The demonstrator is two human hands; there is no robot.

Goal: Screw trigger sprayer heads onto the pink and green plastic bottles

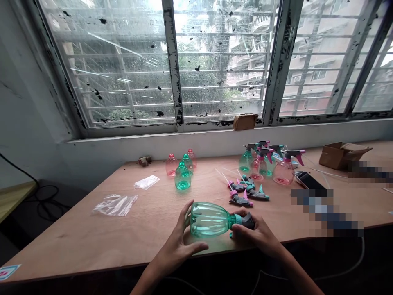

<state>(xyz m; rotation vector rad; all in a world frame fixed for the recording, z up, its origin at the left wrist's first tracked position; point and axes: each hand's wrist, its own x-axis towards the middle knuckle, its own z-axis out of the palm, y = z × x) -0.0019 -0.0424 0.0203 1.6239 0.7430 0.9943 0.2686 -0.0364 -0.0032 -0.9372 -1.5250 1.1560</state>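
Note:
A clear green spray bottle (210, 220) lies on its side at the near edge of the wooden table (92, 233). My left hand (178, 243) wraps round its base, thumb underneath and fingers on top. My right hand (256, 233) is closed on the grey and teal trigger head (245, 220) at the bottle's neck. Just beyond, several loose trigger heads (245, 192) with white dip tubes lie on the table.
Several capless green and pink bottles (181, 168) stand mid-table. Assembled spray bottles (270, 164) stand at the right rear, beside a phone (307, 179) and an open cardboard box (340, 155). Empty plastic bags (115, 204) lie to the left. A barred window (175, 61) runs behind.

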